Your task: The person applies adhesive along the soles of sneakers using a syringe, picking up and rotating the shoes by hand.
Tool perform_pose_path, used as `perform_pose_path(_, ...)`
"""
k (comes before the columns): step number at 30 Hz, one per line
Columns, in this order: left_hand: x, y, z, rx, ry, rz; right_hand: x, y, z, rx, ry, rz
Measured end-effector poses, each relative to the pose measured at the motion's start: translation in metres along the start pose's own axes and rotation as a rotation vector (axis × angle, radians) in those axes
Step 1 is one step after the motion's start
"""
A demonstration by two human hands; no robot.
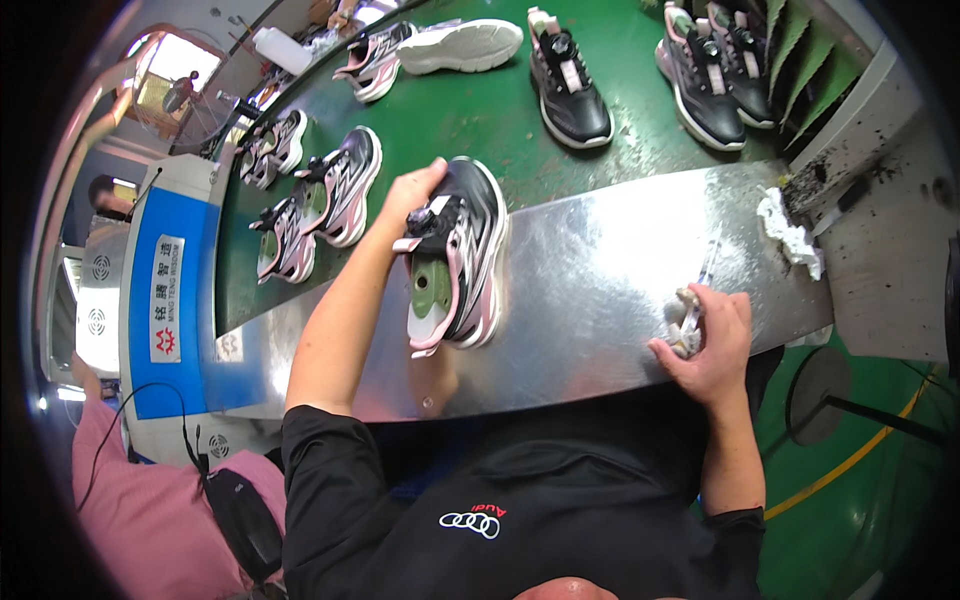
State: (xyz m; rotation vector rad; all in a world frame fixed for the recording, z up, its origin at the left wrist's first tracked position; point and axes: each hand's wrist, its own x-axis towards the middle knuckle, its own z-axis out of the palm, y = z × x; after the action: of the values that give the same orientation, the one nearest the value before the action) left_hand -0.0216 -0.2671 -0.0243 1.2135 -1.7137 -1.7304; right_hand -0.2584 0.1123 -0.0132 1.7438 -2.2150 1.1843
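A black-and-pink sneaker (483, 215) is tilted on its side above the steel ledge (580, 300), its sole edge facing right and its green insole showing in the opening. My left hand (415, 187) grips it near the toe, with the fingers mostly hidden behind the shoe. Over the right part of the ledge, my right hand (722, 345) is closed around a small, crumpled whitish thing (686, 325), perhaps a rag; its kind is unclear.
Beyond the ledge, a green belt (450, 110) carries several similar sneakers (568, 95). A crumpled white cloth (790, 235) lies at the ledge's right end, beside a grey panel (890, 230). To the left are a blue-and-white machine housing (165, 375) and a person in pink (170, 500).
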Motion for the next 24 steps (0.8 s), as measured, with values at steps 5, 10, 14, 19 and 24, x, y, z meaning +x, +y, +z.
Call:
perform_pose_path(5,-0.017,0.014,0.016,-0.069,-0.123,-0.069,-0.005,-0.001,-0.001,-0.013,0.015,-0.016)
perform_pose_path(10,-0.088,0.065,0.032,-0.303,-0.076,0.175,-0.006,-0.004,-0.001,0.041,-0.023,0.018)
perform_pose_path(14,-0.115,0.040,0.014,-0.790,-0.054,0.151,-0.006,-0.002,-0.002,0.077,-0.008,0.035)
perform_pose_path(19,-0.120,-0.020,-0.030,-1.025,-0.051,0.101,-0.002,-0.001,0.002,0.077,-0.018,0.028)
perform_pose_path(24,-0.121,-0.030,-0.039,-1.075,-0.134,0.069,-0.004,0.001,0.003,0.073,-0.003,0.029)
